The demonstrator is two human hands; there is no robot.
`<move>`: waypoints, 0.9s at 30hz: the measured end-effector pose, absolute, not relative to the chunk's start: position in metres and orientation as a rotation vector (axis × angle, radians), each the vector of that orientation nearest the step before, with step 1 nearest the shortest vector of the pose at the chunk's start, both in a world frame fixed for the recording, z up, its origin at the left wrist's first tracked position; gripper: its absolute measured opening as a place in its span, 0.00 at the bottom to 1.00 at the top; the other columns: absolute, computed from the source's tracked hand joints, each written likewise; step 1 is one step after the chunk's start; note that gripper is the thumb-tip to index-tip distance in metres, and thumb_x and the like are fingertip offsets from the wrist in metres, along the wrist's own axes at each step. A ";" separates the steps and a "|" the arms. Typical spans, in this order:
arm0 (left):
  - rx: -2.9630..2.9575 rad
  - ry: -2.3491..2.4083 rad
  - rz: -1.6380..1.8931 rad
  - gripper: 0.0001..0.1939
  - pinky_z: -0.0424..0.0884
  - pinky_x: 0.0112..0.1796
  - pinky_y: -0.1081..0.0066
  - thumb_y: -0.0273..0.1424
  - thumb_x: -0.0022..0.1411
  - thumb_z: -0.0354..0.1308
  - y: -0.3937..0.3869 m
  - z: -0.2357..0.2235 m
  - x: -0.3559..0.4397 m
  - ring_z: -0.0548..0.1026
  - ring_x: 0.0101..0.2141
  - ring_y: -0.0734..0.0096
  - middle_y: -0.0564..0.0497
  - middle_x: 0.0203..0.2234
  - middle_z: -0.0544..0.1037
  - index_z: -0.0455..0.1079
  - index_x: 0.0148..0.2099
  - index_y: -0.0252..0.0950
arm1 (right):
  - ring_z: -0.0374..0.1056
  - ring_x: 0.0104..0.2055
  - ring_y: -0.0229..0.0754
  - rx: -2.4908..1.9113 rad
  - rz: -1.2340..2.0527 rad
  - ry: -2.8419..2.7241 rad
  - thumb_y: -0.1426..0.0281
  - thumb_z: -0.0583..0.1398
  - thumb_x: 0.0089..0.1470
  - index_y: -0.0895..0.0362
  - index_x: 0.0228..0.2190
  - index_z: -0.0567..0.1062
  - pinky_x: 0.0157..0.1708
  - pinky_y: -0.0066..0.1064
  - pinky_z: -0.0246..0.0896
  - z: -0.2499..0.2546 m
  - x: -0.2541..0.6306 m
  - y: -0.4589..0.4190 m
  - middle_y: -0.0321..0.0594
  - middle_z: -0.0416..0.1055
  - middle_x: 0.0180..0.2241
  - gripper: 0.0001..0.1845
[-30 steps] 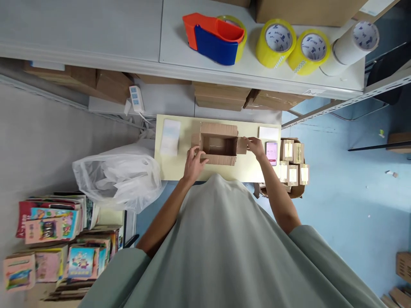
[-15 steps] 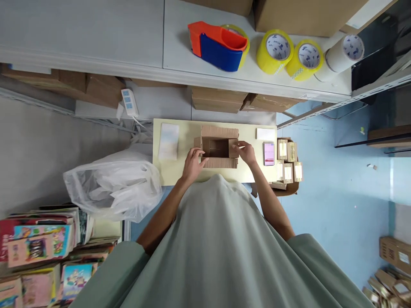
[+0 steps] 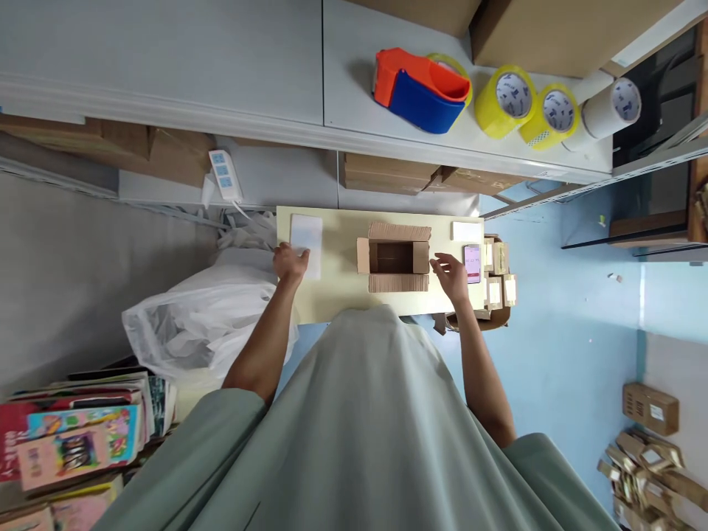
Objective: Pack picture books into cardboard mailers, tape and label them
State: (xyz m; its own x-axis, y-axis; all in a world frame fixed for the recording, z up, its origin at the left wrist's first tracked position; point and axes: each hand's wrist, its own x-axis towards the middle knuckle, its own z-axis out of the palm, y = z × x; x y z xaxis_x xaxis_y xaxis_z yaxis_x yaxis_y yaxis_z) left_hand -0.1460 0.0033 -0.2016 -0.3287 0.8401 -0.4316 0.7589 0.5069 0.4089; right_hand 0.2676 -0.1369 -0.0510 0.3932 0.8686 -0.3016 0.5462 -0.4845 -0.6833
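An open cardboard box with its flaps folded outward stands on the pale yellow table; its inside looks bare. My left hand is at the table's left end, by the edge of a flat white packet, fingers apart; whether it touches the packet I cannot tell. Just right of the box, my right hand hovers with its fingers loosely spread and nothing in them. A phone with a lit pink screen lies beyond that hand, below a small white stack.
On the shelf above are an orange and blue tape dispenser and yellow tape rolls. A white plastic bag hangs left of the table. Small taped boxes fill a carton at right. Books are stacked lower left.
Both hands have let go of the box. My left hand has moved left to the white packet, my right hand slightly right. The view has shifted a little.
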 end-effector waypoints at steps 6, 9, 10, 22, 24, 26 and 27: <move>1.193 2.150 0.161 0.30 0.75 0.63 0.38 0.34 0.54 0.77 0.012 -0.212 -0.152 0.76 0.64 0.26 0.20 0.62 0.76 0.71 0.55 0.33 | 0.85 0.44 0.57 -2.233 0.878 -1.076 0.32 0.63 0.60 0.56 0.52 0.83 0.46 0.50 0.83 -0.040 0.259 -0.170 0.55 0.86 0.48 0.42; 1.233 2.145 0.151 0.24 0.75 0.62 0.40 0.32 0.54 0.74 0.015 -0.208 -0.154 0.79 0.61 0.29 0.23 0.60 0.78 0.74 0.51 0.34 | 0.86 0.44 0.58 -2.244 0.884 -1.047 0.32 0.63 0.60 0.55 0.51 0.83 0.45 0.49 0.83 -0.039 0.256 -0.180 0.54 0.86 0.46 0.42; 1.249 2.147 0.153 0.20 0.75 0.62 0.41 0.31 0.55 0.72 0.015 -0.205 -0.154 0.80 0.59 0.32 0.25 0.58 0.80 0.75 0.50 0.34 | 0.86 0.44 0.57 -2.243 0.886 -1.046 0.32 0.63 0.60 0.55 0.51 0.83 0.45 0.49 0.83 -0.039 0.255 -0.181 0.54 0.86 0.45 0.41; 1.496 1.918 0.452 0.08 0.80 0.50 0.63 0.37 0.66 0.65 -0.014 -0.112 -0.138 0.84 0.39 0.59 0.50 0.34 0.83 0.73 0.44 0.40 | 0.83 0.43 0.52 -1.926 1.086 -1.219 0.44 0.65 0.64 0.54 0.50 0.84 0.48 0.46 0.82 -0.041 0.240 -0.136 0.49 0.86 0.45 0.29; 1.572 1.832 0.601 0.10 0.81 0.46 0.66 0.39 0.67 0.66 -0.027 -0.087 -0.129 0.83 0.37 0.62 0.51 0.35 0.83 0.74 0.46 0.41 | 0.83 0.45 0.51 -1.802 1.149 -1.259 0.45 0.65 0.64 0.53 0.50 0.85 0.50 0.45 0.82 -0.038 0.229 -0.125 0.47 0.86 0.46 0.27; 1.644 1.741 0.735 0.11 0.81 0.42 0.69 0.41 0.67 0.66 -0.040 -0.061 -0.117 0.82 0.38 0.64 0.51 0.38 0.83 0.74 0.46 0.41 | 0.83 0.48 0.50 -1.673 1.203 -1.304 0.46 0.66 0.64 0.50 0.51 0.85 0.52 0.45 0.82 -0.034 0.218 -0.116 0.46 0.86 0.49 0.25; 1.676 1.697 0.784 0.11 0.81 0.41 0.70 0.41 0.68 0.65 -0.046 -0.049 -0.110 0.82 0.39 0.64 0.50 0.40 0.82 0.74 0.46 0.41 | 0.83 0.49 0.50 -1.608 1.220 -1.325 0.47 0.67 0.64 0.50 0.52 0.85 0.53 0.45 0.82 -0.032 0.213 -0.113 0.45 0.85 0.51 0.25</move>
